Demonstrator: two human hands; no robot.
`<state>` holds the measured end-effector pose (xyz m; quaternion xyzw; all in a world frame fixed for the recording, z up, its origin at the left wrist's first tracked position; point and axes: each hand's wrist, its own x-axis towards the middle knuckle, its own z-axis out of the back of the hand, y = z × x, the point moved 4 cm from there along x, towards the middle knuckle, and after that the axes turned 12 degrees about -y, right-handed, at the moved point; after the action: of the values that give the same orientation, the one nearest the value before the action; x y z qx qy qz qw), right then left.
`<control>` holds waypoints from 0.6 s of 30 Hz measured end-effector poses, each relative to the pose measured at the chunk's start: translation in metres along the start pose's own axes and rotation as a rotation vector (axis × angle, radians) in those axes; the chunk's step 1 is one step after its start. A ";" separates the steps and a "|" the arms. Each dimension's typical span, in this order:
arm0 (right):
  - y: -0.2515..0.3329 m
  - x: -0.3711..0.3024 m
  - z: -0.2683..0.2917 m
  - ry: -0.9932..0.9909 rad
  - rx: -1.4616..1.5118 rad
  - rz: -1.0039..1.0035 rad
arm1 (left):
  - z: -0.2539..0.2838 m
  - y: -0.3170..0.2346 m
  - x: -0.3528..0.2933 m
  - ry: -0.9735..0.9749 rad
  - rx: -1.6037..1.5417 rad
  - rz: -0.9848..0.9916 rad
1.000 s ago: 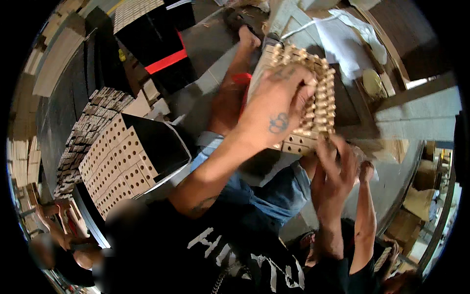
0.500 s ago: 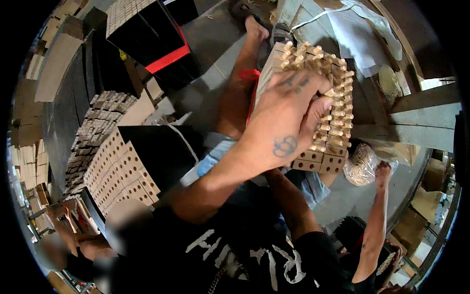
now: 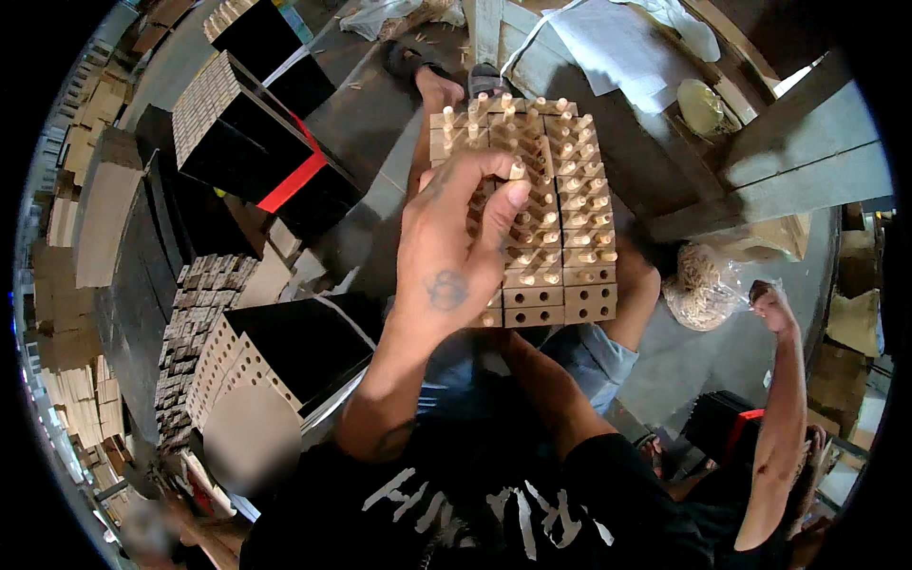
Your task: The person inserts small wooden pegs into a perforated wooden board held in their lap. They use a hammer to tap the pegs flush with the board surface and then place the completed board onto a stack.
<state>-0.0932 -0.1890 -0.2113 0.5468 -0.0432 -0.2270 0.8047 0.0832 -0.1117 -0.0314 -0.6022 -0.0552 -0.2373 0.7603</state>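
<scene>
The left hand (image 3: 451, 237) pinches the tip of a pale wooden peg (image 3: 517, 172) between its thumb and index finger, over the middle of a slab of wooden blocks (image 3: 532, 306); whether that peg sits in a hole cannot be told, as the hand covers the spot; the slab lies above the lap in blue denim shorts (image 3: 591, 366), with rows of standing pegs (image 3: 550, 218) across most of its top, some of them leaning, and bare holes in the blocks along the edge nearest the body; the right forearm (image 3: 551, 385) runs under that near edge, and the right hand is hidden there, so its hold cannot be told; to the right, a co-worker's hand (image 3: 771, 306) grips the neck of a clear bag of pegs (image 3: 701, 290); to the left are a dark stack with a red strap (image 3: 293, 180) and, nearer, another dark stack (image 3: 309, 337) whose wooden face has rows of round holes; beyond the slab, a white sheet (image 3: 613, 57) lies by a grey wooden frame (image 3: 788, 180).
</scene>
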 end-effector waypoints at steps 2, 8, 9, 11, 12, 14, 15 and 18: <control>-0.010 0.007 -0.014 0.018 -0.122 0.068 | 0.002 0.003 -0.001 -0.018 0.038 -0.051; -0.063 0.047 -0.080 0.092 -0.668 0.316 | 0.004 0.000 0.000 -0.052 -0.045 0.032; -0.069 0.053 -0.094 0.114 -0.733 0.343 | 0.005 0.001 0.000 -0.056 -0.053 0.026; -0.088 0.061 -0.108 0.141 -0.855 0.353 | 0.000 -0.003 0.000 -0.048 -0.031 0.006; -0.095 0.065 -0.119 0.164 -0.902 0.362 | 0.003 -0.003 0.000 -0.055 -0.023 0.024; -0.105 0.067 -0.122 0.194 -0.953 0.359 | 0.000 -0.002 -0.001 -0.052 -0.032 0.050; -0.100 0.065 -0.121 0.218 -0.957 0.368 | 0.002 -0.001 -0.001 -0.059 -0.045 0.030; -0.089 0.054 -0.106 0.273 -0.874 0.390 | 0.006 -0.002 -0.002 -0.036 0.010 0.061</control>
<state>-0.0395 -0.1465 -0.3431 0.1648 0.0602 0.0047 0.9845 0.0819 -0.1063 -0.0282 -0.6041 -0.0516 -0.2027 0.7690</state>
